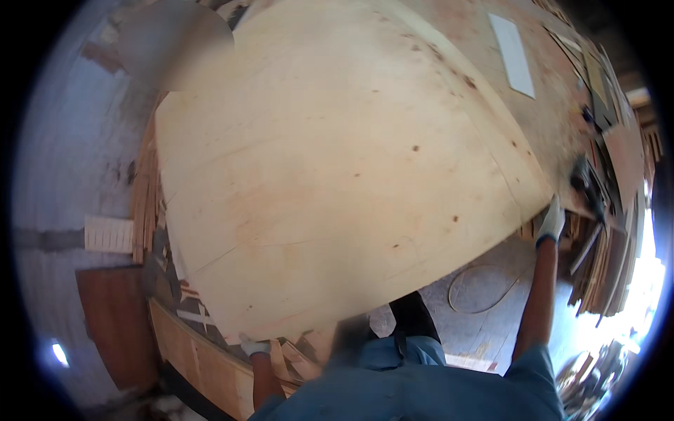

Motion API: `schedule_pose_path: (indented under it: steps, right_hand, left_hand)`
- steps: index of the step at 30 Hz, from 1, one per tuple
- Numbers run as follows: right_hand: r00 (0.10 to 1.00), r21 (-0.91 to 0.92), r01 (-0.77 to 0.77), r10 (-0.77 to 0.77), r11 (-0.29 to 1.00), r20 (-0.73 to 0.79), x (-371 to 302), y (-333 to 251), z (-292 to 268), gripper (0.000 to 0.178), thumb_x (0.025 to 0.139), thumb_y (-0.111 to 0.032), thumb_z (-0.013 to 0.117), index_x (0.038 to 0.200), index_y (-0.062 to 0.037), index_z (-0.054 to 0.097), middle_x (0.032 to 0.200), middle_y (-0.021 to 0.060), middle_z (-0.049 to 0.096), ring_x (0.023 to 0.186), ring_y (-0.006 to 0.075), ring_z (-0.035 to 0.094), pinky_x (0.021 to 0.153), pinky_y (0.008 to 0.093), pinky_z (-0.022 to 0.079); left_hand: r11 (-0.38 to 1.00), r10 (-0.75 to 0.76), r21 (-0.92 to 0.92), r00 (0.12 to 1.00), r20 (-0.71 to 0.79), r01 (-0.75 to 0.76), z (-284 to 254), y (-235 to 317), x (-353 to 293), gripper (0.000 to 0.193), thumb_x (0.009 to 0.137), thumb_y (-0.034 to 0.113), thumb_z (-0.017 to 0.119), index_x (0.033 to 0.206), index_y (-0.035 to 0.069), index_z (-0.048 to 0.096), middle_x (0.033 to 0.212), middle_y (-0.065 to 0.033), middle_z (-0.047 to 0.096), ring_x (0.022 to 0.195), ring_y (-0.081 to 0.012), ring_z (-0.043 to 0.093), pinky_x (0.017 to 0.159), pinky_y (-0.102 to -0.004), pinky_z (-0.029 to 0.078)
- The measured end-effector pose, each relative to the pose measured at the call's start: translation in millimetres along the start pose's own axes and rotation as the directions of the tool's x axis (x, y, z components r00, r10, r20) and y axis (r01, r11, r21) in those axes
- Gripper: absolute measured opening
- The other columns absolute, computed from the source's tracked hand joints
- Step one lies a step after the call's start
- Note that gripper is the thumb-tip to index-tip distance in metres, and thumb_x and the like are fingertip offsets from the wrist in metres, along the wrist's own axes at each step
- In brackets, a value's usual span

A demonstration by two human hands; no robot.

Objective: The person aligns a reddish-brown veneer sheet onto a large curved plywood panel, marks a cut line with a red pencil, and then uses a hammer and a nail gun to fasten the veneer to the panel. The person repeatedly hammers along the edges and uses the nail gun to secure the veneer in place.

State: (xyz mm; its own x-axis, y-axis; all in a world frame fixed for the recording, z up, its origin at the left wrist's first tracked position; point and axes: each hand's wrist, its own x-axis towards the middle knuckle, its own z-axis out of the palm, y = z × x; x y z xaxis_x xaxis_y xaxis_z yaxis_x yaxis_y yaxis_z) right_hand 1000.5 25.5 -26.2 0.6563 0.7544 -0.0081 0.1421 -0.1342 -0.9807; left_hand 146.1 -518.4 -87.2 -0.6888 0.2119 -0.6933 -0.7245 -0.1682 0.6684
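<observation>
A large pale plywood sheet (330,175) with scattered dark knots fills most of the view. My left hand (254,346), in a whitish glove, is closed on the sheet's near left corner. At the right corner my right hand (553,221), gloved the same way with a dark cuff, grips the edge with its arm stretched out. Some fingers of both hands are hidden by the sheet or too small to make out. The sheet's far right side lies over a brownish wooden surface (484,52).
A white strip (512,56) lies at the far right. A dark tool (586,182) and stacked wood strips (607,274) are at the right. More strips (145,189) and a reddish-brown board (112,323) stand left. A thin hose or cable (484,310) loops on the floor.
</observation>
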Motion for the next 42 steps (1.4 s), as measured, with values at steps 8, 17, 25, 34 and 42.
schedule_pose_path:
  steps: [8, 17, 25, 34, 42]
  right_hand:
    - [0.888, 0.247, -0.457, 0.457, 0.855, 0.061, -91, -14, 72, 0.074, 0.106, -0.058, 0.05, 0.143, 0.0057, 0.055, 0.135, 0.016, 0.065, 0.117, 0.0293, 0.066, 0.101, 0.0409, 0.053]
    - [0.855, 0.393, -0.476, 0.518, 0.787, -0.003, -165, 18, 80, 0.08, 0.107, -0.062, 0.039, 0.157, 0.0013, 0.04, 0.156, 0.0163, 0.05, 0.136, 0.0331, 0.053, 0.115, 0.0452, 0.042]
    - [0.732, 0.439, -0.495, 0.632, 0.75, -0.255, -228, 75, 64, 0.084, 0.106, -0.067, 0.031, 0.163, -0.0061, 0.031, 0.165, 0.0155, 0.038, 0.145, 0.0366, 0.043, 0.123, 0.0482, 0.033]
    - [0.643, 0.436, -0.626, 0.744, 0.647, -0.18, -262, 146, 106, 0.074, 0.107, -0.064, 0.036, 0.156, -0.0085, 0.04, 0.154, 0.0112, 0.047, 0.139, 0.0324, 0.046, 0.112, 0.0467, 0.04]
    - [0.605, 0.37, -0.724, 0.794, 0.583, -0.068, -314, 129, 208, 0.068, 0.107, -0.063, 0.039, 0.148, -0.0097, 0.046, 0.142, 0.0101, 0.054, 0.127, 0.0298, 0.052, 0.102, 0.043, 0.045]
  left_hand:
    - [0.992, 0.05, -0.107, 0.993, -0.109, -0.062, 5, -23, 23, 0.068, 0.101, 0.06, 0.057, 0.143, 0.007, 0.053, 0.14, -0.0144, 0.06, 0.123, -0.0379, 0.059, 0.104, -0.0584, 0.051]
    - [0.994, 0.1, 0.037, 0.992, 0.072, -0.103, -9, 42, 147, 0.066, 0.103, 0.06, 0.051, 0.145, 0.01, 0.053, 0.148, -0.0133, 0.056, 0.129, -0.037, 0.056, 0.107, -0.0565, 0.048]
    - [0.995, 0.018, 0.096, 0.988, 0.156, -0.033, 139, 90, 229, 0.06, 0.11, 0.05, 0.034, 0.153, 0.01, 0.046, 0.157, -0.0102, 0.047, 0.143, -0.0304, 0.045, 0.121, -0.0517, 0.035]
    - [0.973, -0.028, 0.228, 0.95, 0.31, -0.046, 339, 97, 287, 0.08, 0.102, 0.066, 0.046, 0.161, 0.013, 0.038, 0.165, -0.0135, 0.04, 0.148, -0.0351, 0.04, 0.124, -0.053, 0.026]
    - [0.943, 0.039, 0.278, 0.889, 0.457, -0.185, 637, 90, 338, 0.07, 0.108, 0.059, 0.038, 0.155, 0.007, 0.044, 0.153, -0.0156, 0.053, 0.138, -0.0365, 0.053, 0.117, -0.0534, 0.042]
